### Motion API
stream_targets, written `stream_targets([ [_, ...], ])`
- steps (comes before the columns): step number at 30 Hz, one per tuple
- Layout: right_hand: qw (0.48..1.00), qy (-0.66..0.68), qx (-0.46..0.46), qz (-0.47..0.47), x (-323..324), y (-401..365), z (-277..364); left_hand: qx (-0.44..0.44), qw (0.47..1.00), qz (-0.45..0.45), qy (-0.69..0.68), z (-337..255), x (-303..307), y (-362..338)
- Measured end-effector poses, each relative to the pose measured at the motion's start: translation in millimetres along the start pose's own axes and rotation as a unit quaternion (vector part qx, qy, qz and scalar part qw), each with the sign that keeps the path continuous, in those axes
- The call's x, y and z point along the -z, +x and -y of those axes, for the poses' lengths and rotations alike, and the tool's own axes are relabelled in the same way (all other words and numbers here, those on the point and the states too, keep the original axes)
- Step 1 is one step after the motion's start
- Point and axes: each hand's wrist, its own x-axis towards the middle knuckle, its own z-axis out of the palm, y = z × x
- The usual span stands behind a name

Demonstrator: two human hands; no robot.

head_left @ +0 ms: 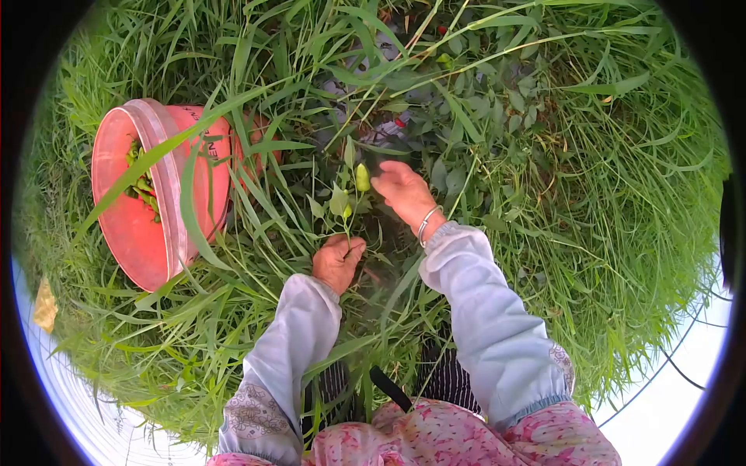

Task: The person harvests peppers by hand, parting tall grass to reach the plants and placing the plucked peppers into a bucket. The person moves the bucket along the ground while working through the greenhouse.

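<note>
A pale green pepper (362, 178) stands among leaves near the middle of the view. Just right of it is my right hand (404, 192), its fingers curled toward the pepper; whether they touch it or hold anything is not clear. Lower and to the left, my left hand (338, 262) is closed on the stem (346, 231) of a leafy sprig, which rises above the fingers. A smaller yellow-green pepper (347, 211) shows on this sprig.
On the left, a red bucket (210, 163) lies tilted in the grass, with green and some red peppers (144, 189) inside. Long grass blades cross in front of it. Small red peppers (400, 122) show among darker leaves ahead. A yellowish scrap (45, 306) lies far left.
</note>
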Motion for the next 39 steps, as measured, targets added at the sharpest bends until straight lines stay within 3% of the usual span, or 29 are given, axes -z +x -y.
stream_targets([
  [2, 0.998, -0.011, -0.05, 0.039, -1, 6, -14, -0.01, 1.0, -0.002, 0.018, 1, -2, -4],
  [5, 0.984, 0.108, -0.025, 0.138, -5, -3, -6, -0.074, 0.995, 0.002, 0.062, 4, -3, -3],
  [9, 0.987, 0.083, -0.106, 0.082, 2, 2, -12, -0.077, 0.99, 0.014, 0.113, -3, -5, -4],
  [13, 0.988, 0.099, -0.119, -0.011, 24, 11, -3, -0.093, 0.98, 0.03, 0.176, -4, -6, -8],
  [15, 0.984, 0.164, -0.062, -0.037, 51, 34, -3, -0.115, 0.967, 0.044, 0.225, 0, -3, -13],
  [17, 0.989, 0.106, -0.076, -0.067, 60, 26, 25, -0.079, 0.976, 0.026, 0.202, -1, -2, -18],
  [19, 0.995, 0.098, -0.033, -0.002, 63, 14, 32, -0.066, 0.979, 0.034, 0.192, 5, -2, -16],
  [21, 0.99, 0.042, 0.008, 0.138, 56, -5, 31, -0.095, 0.973, 0.045, 0.205, 7, -5, -13],
  [22, 0.974, -0.05, 0.078, 0.205, 46, -13, 28, -0.097, 0.97, 0.047, 0.217, 4, -7, -12],
  [24, 0.915, -0.269, 0.2, 0.226, 32, -28, 18, -0.083, 0.973, 0.048, 0.211, 1, -9, -14],
  [27, 0.811, -0.436, 0.168, 0.352, 29, -28, 7, -0.116, 0.964, 0.04, 0.237, 3, -6, -15],
  [33, 0.829, -0.383, 0.163, 0.375, 42, -38, -22, -0.107, 0.972, 0.046, 0.206, -2, -7, -13],
  [37, 0.809, -0.431, 0.135, 0.377, 52, -44, -22, -0.09, 0.976, 0.054, 0.19, -2, -4, -12],
  [38, 0.823, -0.418, 0.174, 0.342, 53, -46, -22, -0.09, 0.975, 0.05, 0.196, -2, -4, -12],
  [39, 0.816, -0.434, 0.138, 0.355, 53, -50, -11, -0.096, 0.977, 0.051, 0.185, 0, -5, -12],
])
